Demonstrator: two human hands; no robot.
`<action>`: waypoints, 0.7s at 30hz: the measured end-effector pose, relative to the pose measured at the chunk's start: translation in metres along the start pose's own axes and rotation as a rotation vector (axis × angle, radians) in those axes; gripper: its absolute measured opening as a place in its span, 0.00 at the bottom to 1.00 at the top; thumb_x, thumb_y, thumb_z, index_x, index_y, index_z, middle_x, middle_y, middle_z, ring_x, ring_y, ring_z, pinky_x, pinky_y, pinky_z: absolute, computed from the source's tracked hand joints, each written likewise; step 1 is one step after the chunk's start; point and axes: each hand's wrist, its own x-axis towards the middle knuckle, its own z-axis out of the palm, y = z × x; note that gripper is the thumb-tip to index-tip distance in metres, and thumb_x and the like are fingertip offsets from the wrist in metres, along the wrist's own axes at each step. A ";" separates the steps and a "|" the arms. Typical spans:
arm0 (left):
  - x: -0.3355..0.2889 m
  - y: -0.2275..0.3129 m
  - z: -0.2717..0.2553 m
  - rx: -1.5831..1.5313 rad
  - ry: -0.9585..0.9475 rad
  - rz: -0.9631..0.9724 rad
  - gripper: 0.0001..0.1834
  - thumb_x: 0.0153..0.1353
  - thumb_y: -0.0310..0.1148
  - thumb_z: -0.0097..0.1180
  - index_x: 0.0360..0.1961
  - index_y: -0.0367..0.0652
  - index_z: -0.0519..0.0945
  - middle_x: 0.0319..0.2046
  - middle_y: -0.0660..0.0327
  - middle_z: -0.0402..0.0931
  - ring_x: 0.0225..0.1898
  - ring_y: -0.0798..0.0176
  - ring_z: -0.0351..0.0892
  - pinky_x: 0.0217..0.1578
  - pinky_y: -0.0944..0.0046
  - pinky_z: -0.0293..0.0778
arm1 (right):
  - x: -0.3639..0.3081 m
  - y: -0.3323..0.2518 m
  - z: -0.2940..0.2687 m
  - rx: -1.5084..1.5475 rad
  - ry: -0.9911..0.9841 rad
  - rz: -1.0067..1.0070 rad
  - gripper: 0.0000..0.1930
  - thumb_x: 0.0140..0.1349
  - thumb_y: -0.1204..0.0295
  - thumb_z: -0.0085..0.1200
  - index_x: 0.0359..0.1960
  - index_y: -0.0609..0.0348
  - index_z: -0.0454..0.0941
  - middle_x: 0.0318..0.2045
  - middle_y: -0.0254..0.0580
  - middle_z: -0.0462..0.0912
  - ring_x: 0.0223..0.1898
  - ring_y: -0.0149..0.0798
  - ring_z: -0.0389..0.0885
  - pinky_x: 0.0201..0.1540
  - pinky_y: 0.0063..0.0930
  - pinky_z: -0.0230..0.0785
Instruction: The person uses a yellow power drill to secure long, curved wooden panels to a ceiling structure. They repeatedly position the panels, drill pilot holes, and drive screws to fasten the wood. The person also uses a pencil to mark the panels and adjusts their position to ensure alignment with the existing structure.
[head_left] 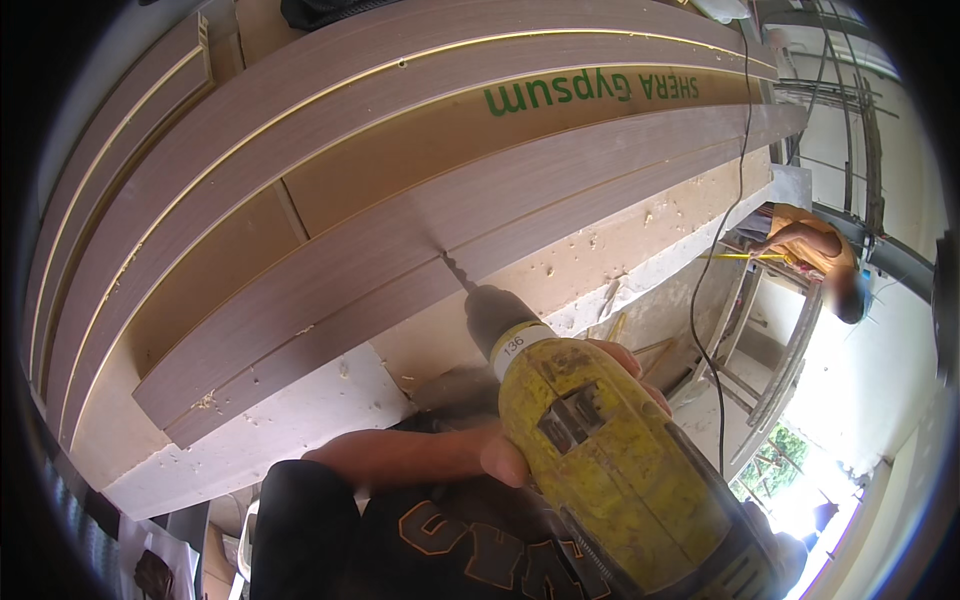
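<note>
My left hand [508, 462] is closed around the front body of a worn yellow power drill [620, 460]. Its thumb side lies on the drill's left, and fingers show past the right side. A long spiral drill bit [457, 272] sticks out of the dark chuck [495, 316]. The bit's tip meets the groove line along a grey-brown plank [370, 270]; how deep it sits cannot be made out. The drill's rear end runs toward the lower right, and I cannot make out my right hand there.
More long planks [250, 130] lie beyond on brown gypsum board [370, 180]. Wood shavings [207, 400] are scattered about. A black cable [703, 320] hangs down on the right. Further right, a person in an orange top [800, 235] is beside a wooden frame [790, 360].
</note>
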 end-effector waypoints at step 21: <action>0.000 -0.004 -0.004 -0.113 -0.062 0.019 0.59 0.40 0.43 0.75 0.64 0.37 0.46 0.61 0.33 0.52 0.63 0.34 0.58 0.60 0.38 0.61 | -0.008 -0.004 -0.017 0.108 -0.058 -0.052 0.36 0.55 0.54 0.59 0.53 0.79 0.65 0.36 0.62 0.80 0.35 0.48 0.82 0.34 0.31 0.75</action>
